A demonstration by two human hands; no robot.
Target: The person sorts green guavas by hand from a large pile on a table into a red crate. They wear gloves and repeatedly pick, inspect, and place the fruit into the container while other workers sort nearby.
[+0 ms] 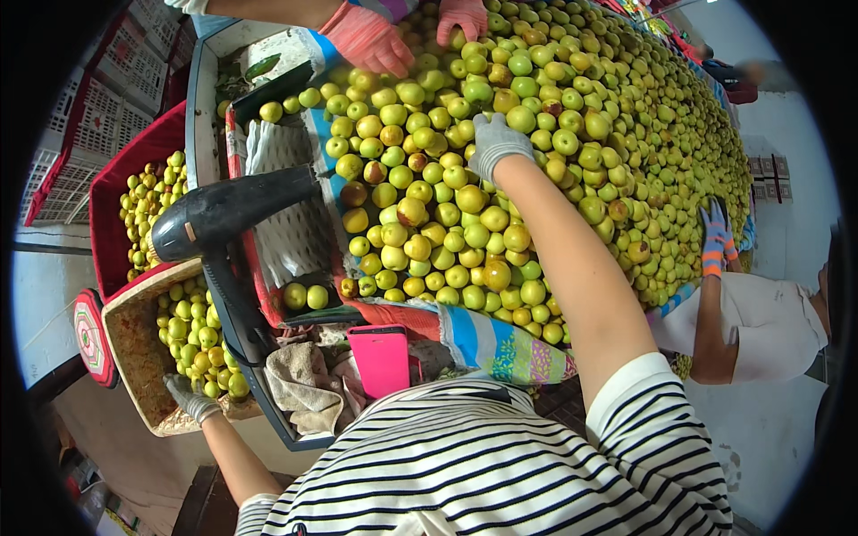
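A broad heap of green-yellow fruits [462, 221], probably jujubes, some with brown patches, spreads before me. My right hand [499, 144], in a grey knit glove, reaches into the middle of the heap. Its fingers curl down among the fruits, so whether one is held is hidden. At the lower left, my left hand [191, 400], gloved the same way, is inside the front end of a stained, pale tub [131, 335]. It touches or nearly touches the green fruits [194, 335] there; its grip is unclear.
A black hair dryer [228, 214] lies across the sorting tray's frame beside white foam netting [288, 234]. A pink phone case [380, 362] and a cloth [305, 388] are near my body. Co-workers' pink gloves [372, 40] and striped glove [714, 238] touch the heap. A red-lined crate [110, 201] holds fruits.
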